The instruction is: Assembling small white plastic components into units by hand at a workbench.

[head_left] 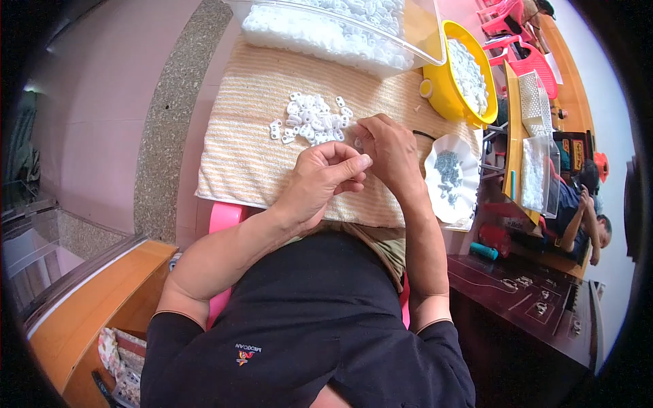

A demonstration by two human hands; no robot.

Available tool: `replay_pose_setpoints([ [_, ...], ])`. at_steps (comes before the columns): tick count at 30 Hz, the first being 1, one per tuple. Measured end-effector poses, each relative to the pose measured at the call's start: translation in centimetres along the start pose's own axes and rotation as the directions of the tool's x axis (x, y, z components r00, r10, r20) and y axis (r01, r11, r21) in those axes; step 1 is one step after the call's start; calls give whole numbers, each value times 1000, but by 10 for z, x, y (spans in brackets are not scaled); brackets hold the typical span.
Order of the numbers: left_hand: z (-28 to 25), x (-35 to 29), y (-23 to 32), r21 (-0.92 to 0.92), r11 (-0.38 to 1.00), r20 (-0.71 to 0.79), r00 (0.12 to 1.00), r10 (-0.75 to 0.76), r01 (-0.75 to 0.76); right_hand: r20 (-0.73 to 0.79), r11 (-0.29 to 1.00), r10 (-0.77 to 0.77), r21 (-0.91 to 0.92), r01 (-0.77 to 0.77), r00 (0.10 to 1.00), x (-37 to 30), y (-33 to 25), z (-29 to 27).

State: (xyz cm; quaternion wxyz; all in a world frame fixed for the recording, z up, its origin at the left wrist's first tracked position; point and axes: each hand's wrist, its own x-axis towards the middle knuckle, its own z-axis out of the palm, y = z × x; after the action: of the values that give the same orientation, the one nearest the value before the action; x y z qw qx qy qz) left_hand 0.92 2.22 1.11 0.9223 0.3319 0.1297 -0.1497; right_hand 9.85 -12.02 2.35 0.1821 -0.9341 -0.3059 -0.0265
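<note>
Over the towel, my left hand [325,178] is closed, thumb and forefinger pressed together; whatever they pinch is too small or hidden to make out. Close beside it, my right hand [389,146] has its fingers curled down and closed at a small white plastic piece [358,143], which is partly covered by the fingers. A loose pile of small white plastic pieces [314,121], some showing two holes, lies just beyond my hands. To the right, a white fluted dish [465,191] holds small dark bits [448,171] whose kind I cannot tell.
A striped towel [235,129] covers the work surface. At its far side stands a clear bin [425,41] of white pieces, with a yellow tub [492,109] of more at the right. Farther right are pink chairs [534,68], a wooden table [513,129] and another person [578,221].
</note>
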Motion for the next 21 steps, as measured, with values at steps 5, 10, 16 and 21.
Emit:
replay_pose_setpoints([
  [5, -4, 1, -2, 5, 1000, 8, 1000, 4, -4, -44, 997, 25, 68, -22, 999, -2, 6, 4],
  [10, -4, 1, -2, 8, 1000, 11, 1000, 4, -4, -58, 996, 21, 83, -16, 998, -2, 5, 2],
  [16, -4, 2, -2, 32, 999, 5, 1000, 18, -18, -62, 986, 54, 162, -43, 997, -4, 8, -1],
  [21, -6, 3, -3, 45, 999, -6, 1000, 30, -30, -85, 974, 81, 216, -61, 993, -3, 10, -3],
])
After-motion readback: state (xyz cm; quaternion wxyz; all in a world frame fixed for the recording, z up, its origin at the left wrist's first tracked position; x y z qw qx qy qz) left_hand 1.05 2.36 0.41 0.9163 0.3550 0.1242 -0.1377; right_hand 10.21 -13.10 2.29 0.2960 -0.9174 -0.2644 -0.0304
